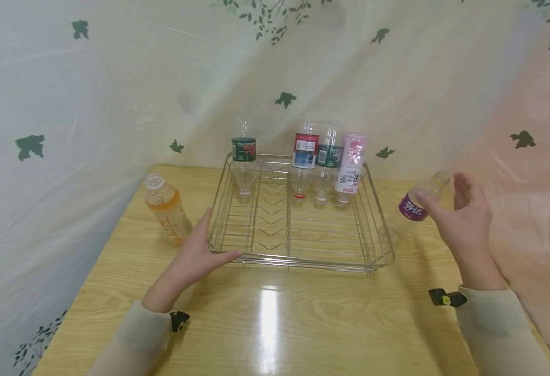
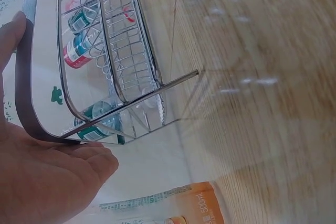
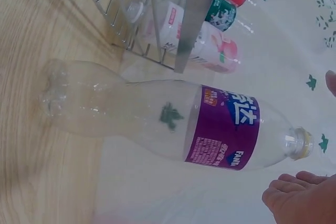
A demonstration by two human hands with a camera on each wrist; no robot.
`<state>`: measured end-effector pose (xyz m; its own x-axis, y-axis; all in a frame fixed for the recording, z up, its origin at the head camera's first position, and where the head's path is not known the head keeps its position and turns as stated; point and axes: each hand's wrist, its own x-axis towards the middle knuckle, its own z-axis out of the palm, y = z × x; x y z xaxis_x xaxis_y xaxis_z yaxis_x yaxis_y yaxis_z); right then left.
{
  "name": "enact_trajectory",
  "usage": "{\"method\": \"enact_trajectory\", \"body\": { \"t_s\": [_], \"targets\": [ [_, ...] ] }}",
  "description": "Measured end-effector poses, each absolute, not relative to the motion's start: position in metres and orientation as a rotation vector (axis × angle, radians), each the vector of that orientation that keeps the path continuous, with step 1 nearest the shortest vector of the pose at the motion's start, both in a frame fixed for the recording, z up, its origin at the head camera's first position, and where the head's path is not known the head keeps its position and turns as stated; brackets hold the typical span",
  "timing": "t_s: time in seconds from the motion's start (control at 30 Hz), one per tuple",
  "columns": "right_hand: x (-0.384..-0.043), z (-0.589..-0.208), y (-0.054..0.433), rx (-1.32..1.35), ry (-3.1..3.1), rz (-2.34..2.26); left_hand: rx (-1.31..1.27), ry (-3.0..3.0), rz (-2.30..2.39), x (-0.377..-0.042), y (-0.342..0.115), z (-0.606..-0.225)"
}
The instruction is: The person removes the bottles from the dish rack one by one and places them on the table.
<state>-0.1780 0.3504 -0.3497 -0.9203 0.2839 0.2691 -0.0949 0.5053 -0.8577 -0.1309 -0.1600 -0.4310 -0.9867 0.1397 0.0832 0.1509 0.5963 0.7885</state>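
Note:
My left hand (image 1: 198,251) rests at the near left corner of a wire dish rack (image 1: 275,257), its thumb lying along the front rim and its straight fingers outside the left side. In the left wrist view, the thumb touches the metal rim band (image 2: 26,77). At the right, my right hand (image 1: 467,219) is spread around the upper part of a clear Fanta bottle (image 1: 412,209) with a purple label. The right wrist view has the bottle (image 3: 226,129) upright on the table beside the rack, with a gap between its neck and the fingers (image 3: 286,187).
Several bottles stand neck down along the rack's back: green-labelled bottles (image 1: 244,150), a red-and-blue-labelled bottle (image 1: 305,150) and a pink-and-white bottle (image 1: 351,163). Left of the rack stands an orange-labelled bottle (image 1: 165,209). A patterned sheet (image 1: 185,78) hangs behind the wooden table (image 1: 303,318).

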Motion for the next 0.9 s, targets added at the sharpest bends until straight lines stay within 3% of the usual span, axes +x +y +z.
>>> {"method": "enact_trajectory", "body": {
  "t_s": [0.53,0.9],
  "targets": [
    [-0.169,-0.324,0.328,-0.096,-2.288,1.337,-0.241,-2.815,-1.384,-0.13,-0.159,-0.428],
    [-0.16,-0.303,0.3,0.151,-2.194,1.381,-0.261,-2.805,-1.388,-0.129,-0.159,-0.427]
  ]
}}
